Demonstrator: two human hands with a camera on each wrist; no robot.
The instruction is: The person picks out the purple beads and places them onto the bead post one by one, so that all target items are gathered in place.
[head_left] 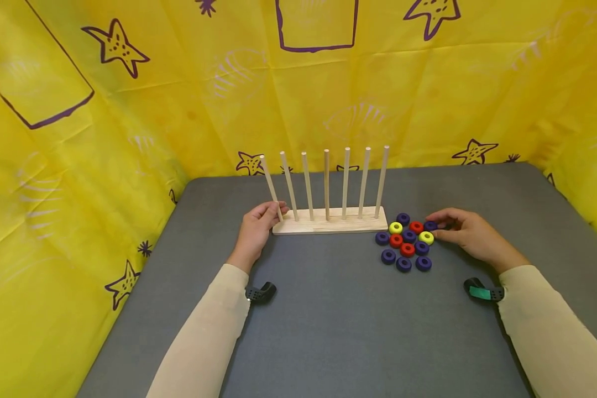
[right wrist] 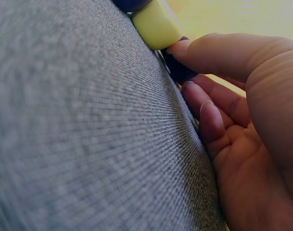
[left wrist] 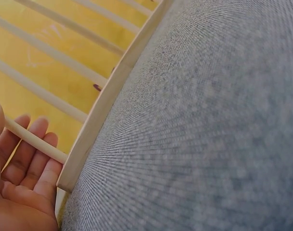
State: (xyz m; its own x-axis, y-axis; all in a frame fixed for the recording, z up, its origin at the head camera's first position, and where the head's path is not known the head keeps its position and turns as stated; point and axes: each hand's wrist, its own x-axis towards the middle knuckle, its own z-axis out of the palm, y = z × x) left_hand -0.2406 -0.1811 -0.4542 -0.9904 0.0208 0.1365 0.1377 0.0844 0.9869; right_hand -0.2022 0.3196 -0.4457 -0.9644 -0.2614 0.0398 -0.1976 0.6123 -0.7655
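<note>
A pale wooden stand (head_left: 330, 221) with a row of upright pegs sits on the grey table. My left hand (head_left: 256, 229) is at its left end, thumb and fingers on either side of the leftmost peg (head_left: 270, 181). In the left wrist view that peg (left wrist: 38, 142) passes between the thumb and the fingers. At the right edge of a cluster of small rings, my right hand (head_left: 470, 235) pinches a dark blue ring (head_left: 430, 225); the fingers partly hide this ring (right wrist: 178, 67) in the right wrist view. Beside it lies a yellow ring (head_left: 426, 237).
Several more dark blue rings (head_left: 404, 264), three red rings (head_left: 407, 250) and another yellow ring (head_left: 396, 228) lie flat by the stand's right end. A yellow patterned cloth (head_left: 298, 94) rises behind the table (head_left: 328, 320) and along its sides.
</note>
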